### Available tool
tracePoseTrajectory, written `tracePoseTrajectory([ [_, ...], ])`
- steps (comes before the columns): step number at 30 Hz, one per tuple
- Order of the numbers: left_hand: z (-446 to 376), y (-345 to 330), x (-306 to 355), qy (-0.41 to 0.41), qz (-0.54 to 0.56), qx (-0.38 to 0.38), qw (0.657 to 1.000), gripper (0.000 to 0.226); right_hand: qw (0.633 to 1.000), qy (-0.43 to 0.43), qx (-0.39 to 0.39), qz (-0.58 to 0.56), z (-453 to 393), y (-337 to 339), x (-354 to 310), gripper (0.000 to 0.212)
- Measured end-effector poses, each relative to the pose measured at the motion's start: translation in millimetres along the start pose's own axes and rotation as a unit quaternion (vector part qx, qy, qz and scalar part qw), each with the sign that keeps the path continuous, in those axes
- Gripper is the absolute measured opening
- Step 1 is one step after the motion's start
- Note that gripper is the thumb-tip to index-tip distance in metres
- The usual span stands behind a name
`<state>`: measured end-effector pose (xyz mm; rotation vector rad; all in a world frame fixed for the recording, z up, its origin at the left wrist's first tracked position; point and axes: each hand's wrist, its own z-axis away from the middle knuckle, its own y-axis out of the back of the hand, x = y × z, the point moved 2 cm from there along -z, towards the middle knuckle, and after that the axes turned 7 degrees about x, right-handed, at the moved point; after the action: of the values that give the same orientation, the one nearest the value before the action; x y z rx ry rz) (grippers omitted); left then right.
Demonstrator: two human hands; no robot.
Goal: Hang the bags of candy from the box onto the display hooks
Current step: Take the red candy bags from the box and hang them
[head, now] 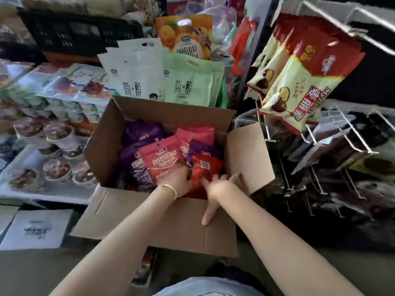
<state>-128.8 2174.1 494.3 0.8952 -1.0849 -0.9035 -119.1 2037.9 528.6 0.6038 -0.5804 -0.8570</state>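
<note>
Cardboard box (164, 227) full of candy bags, both hands reaching in
Left hand (177, 178) grips the pink bag (162, 162); right hand (215, 186) spread against the red bag (205, 169); light, crinkly, slippery, best pinched at the top edge

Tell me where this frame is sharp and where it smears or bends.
Head view: sharp on the pink bag and cardboard box at centre; the wire display hooks at right and cup tubs at left smear; wide-angle bending curves the edges.
</note>
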Motion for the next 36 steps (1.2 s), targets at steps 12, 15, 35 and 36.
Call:
tracePoseTrajectory([
  [12,3.6,-23.5,-12.5,0.031,0.152,-0.024,0.988,0.021,0.992,-0.048,0.108,-0.034,3.2,-25.2,-9.0,0.153],
  [15,13.1,-12.8,-20.6,0.058,0.326,0.047,0.942,0.032,0.989,-0.051,0.133,-0.051,4.2,-27.0,-8.0,0.158],
  [35,68.7,153.6,60.0,-0.133,0.623,0.212,0.741,0.028,0.412,0.113,0.456,-0.781,137.2,53.2,77.8,0.011],
  [36,72.4,155.7,73.5,-0.151,0.619,0.199,0.745,0.019,0.381,0.123,0.447,-0.8,145.4,53.8,88.3,0.011],
])
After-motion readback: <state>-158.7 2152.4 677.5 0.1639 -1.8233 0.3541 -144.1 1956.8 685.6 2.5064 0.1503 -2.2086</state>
